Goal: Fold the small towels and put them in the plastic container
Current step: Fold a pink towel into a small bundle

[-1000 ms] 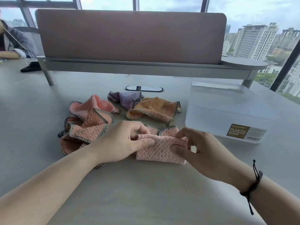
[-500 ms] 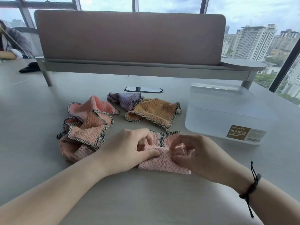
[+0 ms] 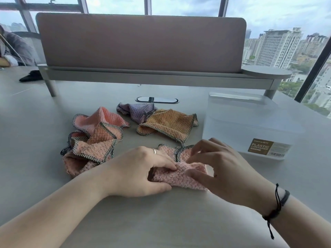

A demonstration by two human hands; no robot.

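Both hands are down on the pink towel [image 3: 180, 174] at the near middle of the table [image 3: 161, 221], and it's a soft, fluffy little thing, waffle-textured with a checked trim, bunching up wherever it's touched. The left hand [image 3: 141, 172] has its fingers curled over the towel's left edge with the thumb tucked along the underside, so that grip is pinching the cloth; the right hand [image 3: 220, 170] is arched over the other end, thumb low and fingertips nipping the folded layer. My read is that this towel weighs next to nothing and has no stiffness at all, so it will sag and spring open unless the fold is pressed flat and held by the doubled edges rather than a single corner. Nothing fragile here, and the nap looks grippy, not slippery. The plastic container [image 3: 250, 126], frosted and labelled, sits just to the right, near the right hand, and whether it holds anything I can't tell through its cloudy walls. Waiting behind are a crumpled heap of salmon towels [image 3: 96, 136], an orange towel [image 3: 168, 124] and a lilac towel [image 3: 136, 111], all unfolded, so I'd say the job is in its early part
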